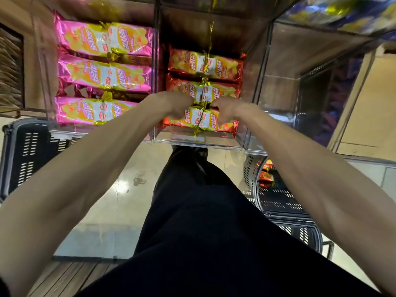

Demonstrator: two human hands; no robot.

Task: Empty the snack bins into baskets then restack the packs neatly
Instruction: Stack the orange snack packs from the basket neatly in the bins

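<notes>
A clear bin (199, 141) in the middle holds three rows of red snack packs (205, 65) tied with gold ribbon. Both my hands reach into its front. My left hand (171, 105) and my right hand (230, 110) grip the nearest red pack (200, 120) from either side, fingers curled over its top edge. The clear bin (48, 86) to the left holds three rows of pink snack packs (102, 75). A grey basket (278, 202) on the floor at right contains a few red packs (265, 176). A dark basket (25, 155) stands on the floor at left.
Another clear bin (285, 86) stands to the right of the red one, its inside showing only reflections. Purple and yellow packs (347, 11) lie on a higher shelf at top right. My dark trouser leg (203, 221) and pale floor tiles (120, 200) fill the lower view.
</notes>
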